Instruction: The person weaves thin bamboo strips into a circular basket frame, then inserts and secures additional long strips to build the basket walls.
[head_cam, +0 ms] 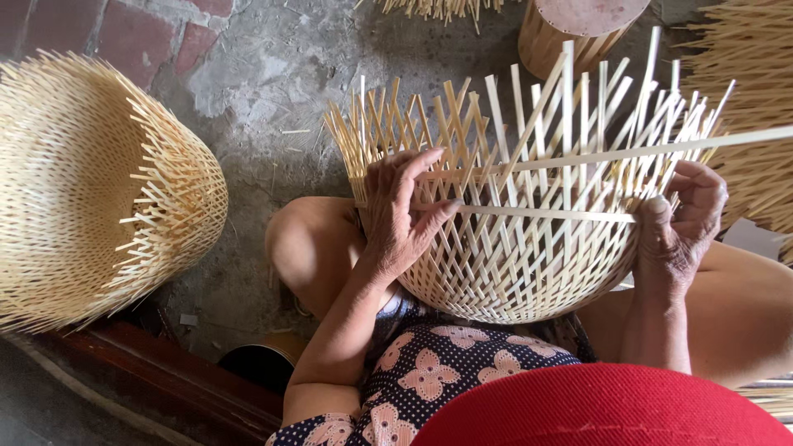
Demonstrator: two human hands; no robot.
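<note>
A half-woven bamboo basket (512,264) rests on my lap, its loose upright strips fanning out at the top. My left hand (401,215) presses on its left side, fingers spread over the weave and touching a thin horizontal bamboo strip (545,213). My right hand (681,223) grips the basket's right rim, with fingers curled around the strips. A second long strip (661,149) runs across the uprights toward the right edge.
A large finished woven basket (83,190) lies on its side at the left. More bamboo work (756,91) stands at the right, and a round wooden block (578,29) is at the top. The floor is rough concrete (273,91) with brick. A red hat brim (603,413) fills the bottom.
</note>
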